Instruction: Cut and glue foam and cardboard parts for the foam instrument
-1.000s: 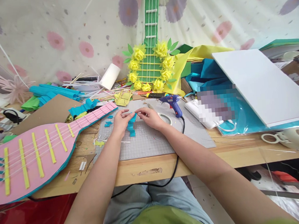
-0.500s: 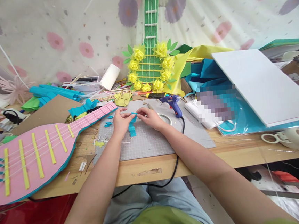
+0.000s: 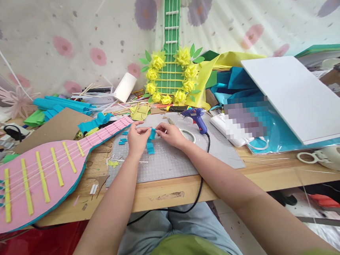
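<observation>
A small strip of blue crepe paper (image 3: 150, 147) hangs between my two hands, over the grey cutting mat (image 3: 173, 169). My left hand (image 3: 138, 137) pinches its upper left side between thumb and finger. On the other side, my right hand (image 3: 169, 133) pinches the upper right edge. Several short blue-wrapped pieces (image 3: 123, 141) lie on the mat just left of my left hand. The pink paper lute (image 3: 52, 173) rests on the table to the left, its neck tip close to my left wrist. Scissors (image 3: 188, 134) lie partly hidden behind my right hand.
A blue glue gun (image 3: 197, 119) stands right of my hands, its black cord (image 3: 203, 188) running over the table edge. Behind stands a green paper instrument with yellow flowers (image 3: 170, 78). A white board (image 3: 298, 96) leans at right beside a white power strip (image 3: 230, 132).
The blue crepe strip has turned and shows a broader face between my fingertips. My fingers have shifted slightly; the rest stays put.
</observation>
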Demonstrator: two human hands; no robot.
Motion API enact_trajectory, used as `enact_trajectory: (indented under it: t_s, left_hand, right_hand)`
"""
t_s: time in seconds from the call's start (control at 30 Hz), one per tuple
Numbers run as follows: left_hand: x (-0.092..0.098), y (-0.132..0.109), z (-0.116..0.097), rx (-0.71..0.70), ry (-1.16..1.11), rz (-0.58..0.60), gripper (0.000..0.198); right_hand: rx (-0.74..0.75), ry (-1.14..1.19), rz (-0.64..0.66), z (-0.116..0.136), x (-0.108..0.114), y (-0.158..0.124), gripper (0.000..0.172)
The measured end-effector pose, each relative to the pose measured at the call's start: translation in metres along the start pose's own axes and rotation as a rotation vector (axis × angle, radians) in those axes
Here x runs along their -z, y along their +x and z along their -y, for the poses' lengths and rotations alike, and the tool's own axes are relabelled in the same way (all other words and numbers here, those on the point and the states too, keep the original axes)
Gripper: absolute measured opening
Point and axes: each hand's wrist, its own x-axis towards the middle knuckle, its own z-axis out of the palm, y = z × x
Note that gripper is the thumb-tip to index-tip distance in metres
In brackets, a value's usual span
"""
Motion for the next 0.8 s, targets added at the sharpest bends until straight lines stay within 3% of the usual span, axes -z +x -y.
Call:
enact_trajectory:
  t_s: [0.27, 0.43, 0.7, 0.8]
  left_hand:
    - [-0.006, -0.008, -0.008, -0.197, 0.552, -0.085, 0.032]
    - [-0.01, -0.011, -0.01, -0.301, 0.769, -0.039, 0.036]
    - [-0.013, -0.023, -0.012, -0.431, 0.825, 0.127, 0.057]
    - [-0.015, -0.026, -0.013, -0.401, 0.689, 0.137, 0.062]
  right_hand:
    - [-0.063, -0.03, -0.044, 0.004, -0.007, -0.001, 0.01]
    - [-0.106, 0.007, -0.074, 0.001, -0.01, 0.0, 0.009]
    - [-0.167, 0.172, -0.095, -0.004, -0.003, 0.003, 0.01]
    - [-0.181, 0.31, -0.101, -0.009, -0.004, 0.005, 0.01]
